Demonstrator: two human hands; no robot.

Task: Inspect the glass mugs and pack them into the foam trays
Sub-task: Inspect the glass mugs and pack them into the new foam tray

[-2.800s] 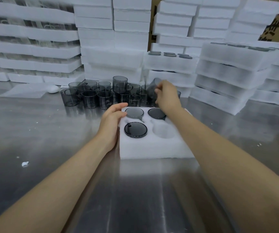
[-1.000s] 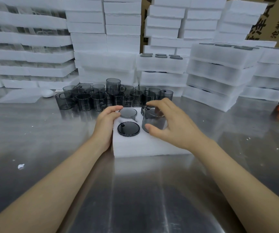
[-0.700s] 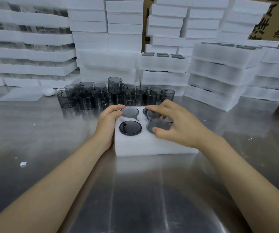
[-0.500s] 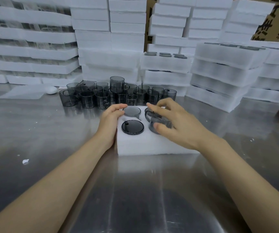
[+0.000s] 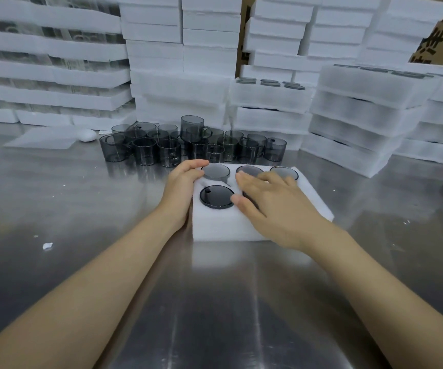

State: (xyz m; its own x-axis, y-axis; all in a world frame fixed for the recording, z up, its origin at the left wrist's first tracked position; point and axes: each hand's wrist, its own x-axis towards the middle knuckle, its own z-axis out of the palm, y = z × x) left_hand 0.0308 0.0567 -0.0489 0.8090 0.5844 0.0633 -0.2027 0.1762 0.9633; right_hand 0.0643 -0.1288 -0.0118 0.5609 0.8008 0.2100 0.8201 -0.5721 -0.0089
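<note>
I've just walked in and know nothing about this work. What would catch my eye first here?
Probably the two bare hands on the white foam tray at the centre of the steel table: the left hand steadies its left edge while the right hand presses flat over dark glass mugs sunk in its holes. Behind it stands a cluster of loose smoky mugs, and white foam stacks wall off the back.

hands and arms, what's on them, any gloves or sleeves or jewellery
Both are bare. The left hand and right hand wear no gloves, and no rings show on the fingers in view. Both forearms are uncovered to the frame's bottom edge: no sleeves, watch or wristband visible. The fingernails look short and unpainted.
</note>
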